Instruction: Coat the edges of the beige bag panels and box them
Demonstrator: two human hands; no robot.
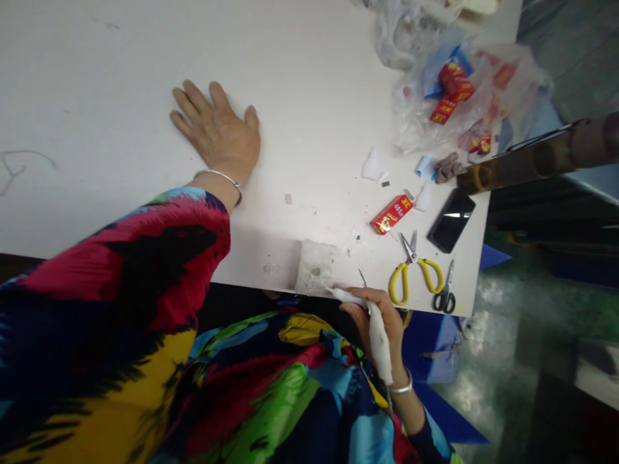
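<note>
My left hand [220, 135] lies flat on the white table, palm down with its fingers spread, and holds nothing. My right hand [391, 325] is closed around a white, wrapped-looking tool [380, 345] at the table's front edge. This tool has a narrow tip pointing left, and its exact kind is unclear. Its tip is at the right side of a whitish, square block or pad [316, 264] that sits at the edge. A thin dark pointed piece [362, 277] shows just above my right fingers; whether they touch it I cannot tell.
Yellow-handled scissors [413, 267], small black scissors [445, 293], a red box [393, 212] and a phone [452, 220] lie to the right. Clear plastic bags [411, 116] with red boxes are at the far right. A brown tube [541, 158] juts over the right edge.
</note>
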